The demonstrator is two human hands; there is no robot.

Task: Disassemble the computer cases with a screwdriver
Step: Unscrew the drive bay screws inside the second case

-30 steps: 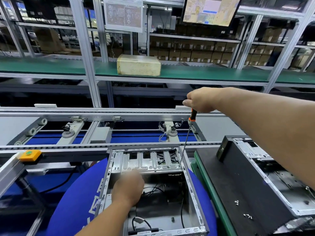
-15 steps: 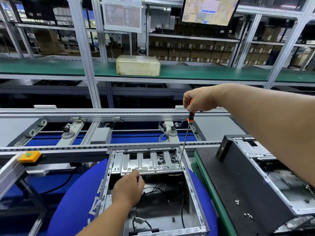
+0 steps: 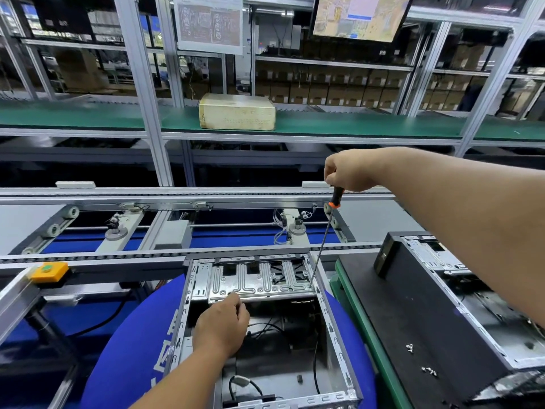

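The open computer case [image 3: 265, 335] sits close in front, on a round blue seat [image 3: 124, 349]. It is a bare metal box with black wires at the bottom. The left hand [image 3: 222, 327] curls its fingers on the edge of the silver plate [image 3: 256, 280] inside, likely to keep it steady. Farther up, the right hand [image 3: 351, 169] wraps tight round the screwdriver [image 3: 324, 240] handle. The long tip points down at the plate's right corner, probably on a screw. Loose screws [image 3: 429, 370] lie on another case [image 3: 442, 314] to the right.

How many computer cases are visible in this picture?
2. One open computer case lies in the middle under both hands; the second computer case lies on the black mat at right, partly hidden by the arm.
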